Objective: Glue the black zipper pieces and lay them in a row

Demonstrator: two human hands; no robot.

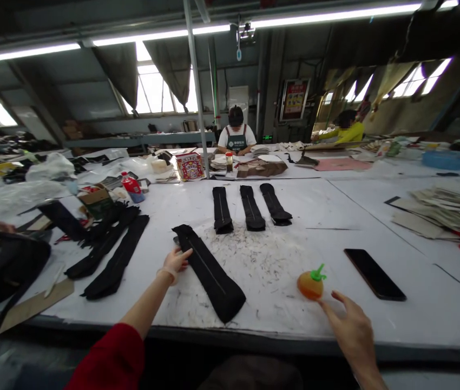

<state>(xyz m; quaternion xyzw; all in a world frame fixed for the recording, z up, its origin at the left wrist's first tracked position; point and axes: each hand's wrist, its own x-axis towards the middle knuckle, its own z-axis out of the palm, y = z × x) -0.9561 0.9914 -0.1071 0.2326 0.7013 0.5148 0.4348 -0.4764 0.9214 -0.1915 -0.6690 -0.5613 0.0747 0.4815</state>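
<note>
A long black fabric piece [209, 271] with a straight seam or zip line down its middle lies slantwise on the table in front of me. My left hand [176, 261] has its fingers closed at the left edge of this piece, near the far end; one finger rests on top. To the right, my right hand [349, 322] is open, thumb and fingers apart. Its fingertips are close beside a small orange squeeze bottle [310, 285] with a green nozzle; whether they touch it I cannot tell. Farther back lie three similar black pieces [251, 208] in a row.
A black phone [375, 274] lies right of the bottle. More black pieces [118, 260] are heaped at left, beside a black bag [19, 265] and a red-labelled bottle [132, 188]. Stacked sheets [453, 208] sit at right. A co-worker [236, 135] sits across the table.
</note>
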